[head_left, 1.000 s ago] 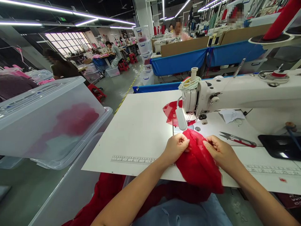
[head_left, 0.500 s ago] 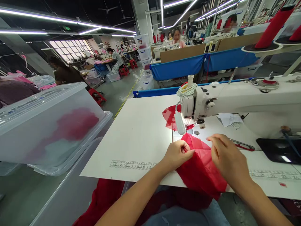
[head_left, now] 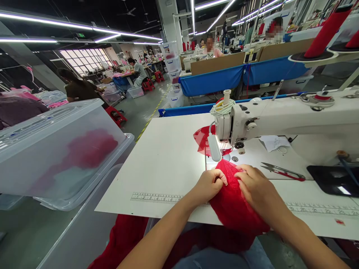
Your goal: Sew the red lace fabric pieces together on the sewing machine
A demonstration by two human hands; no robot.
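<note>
A piece of red fabric (head_left: 234, 207) runs from under the needle area of the white sewing machine (head_left: 252, 123) down over the table's front edge to my lap. My left hand (head_left: 211, 185) is closed on the left edge of this fabric, thumb against curled fingers. On the fabric's right side, my right hand (head_left: 255, 186) grips it with bent fingers, a little below the presser foot. Behind the needle lies a sheer red piece (head_left: 203, 140). Thread snips (head_left: 283, 172) with red handles rest on the table right of my right hand.
The white table (head_left: 165, 157) has a printed ruler (head_left: 157, 198) along its front. At left stands a clear plastic box (head_left: 64, 157) with red material inside. A black tray (head_left: 333, 179) and a paper scrap (head_left: 275, 142) lie to the right. Red thread cones (head_left: 327, 33) stand upper right.
My right hand has come down and left onto the fabric, and its fingers now grip it. The thread snips are more fully uncovered. My left hand stays nearly in place.
</note>
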